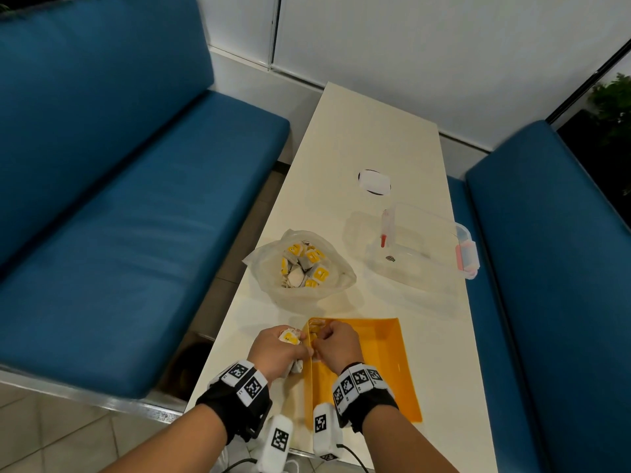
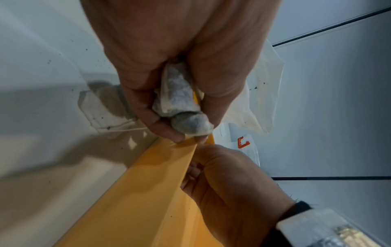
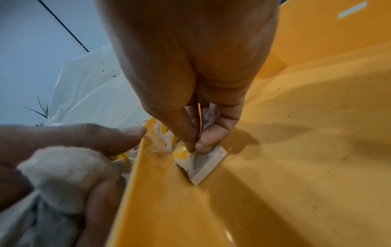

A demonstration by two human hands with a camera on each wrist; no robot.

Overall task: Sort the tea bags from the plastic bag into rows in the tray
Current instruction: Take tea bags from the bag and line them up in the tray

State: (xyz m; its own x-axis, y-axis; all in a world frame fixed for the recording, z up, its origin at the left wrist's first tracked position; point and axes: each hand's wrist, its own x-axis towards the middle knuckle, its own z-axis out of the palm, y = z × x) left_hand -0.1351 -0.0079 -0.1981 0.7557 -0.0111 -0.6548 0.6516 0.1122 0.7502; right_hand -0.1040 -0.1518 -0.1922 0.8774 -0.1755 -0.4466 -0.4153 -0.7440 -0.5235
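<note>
While the left hand (image 1: 278,349) clutches a bunch of tea bags (image 2: 180,100) just outside the tray (image 1: 386,367) and the right hand (image 1: 338,344) pinches one bag (image 3: 201,164) at its 9 o'clock wall, they look light, soft, tearable, best held by the paper edge.

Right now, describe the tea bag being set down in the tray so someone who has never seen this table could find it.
Find the orange tray at the near end of the white table. Along its left wall, the right hand pinches one tea bag with a corner on the tray floor. Unlike the bunch in the left hand outside the wall, it is single and inside the tray.
</note>
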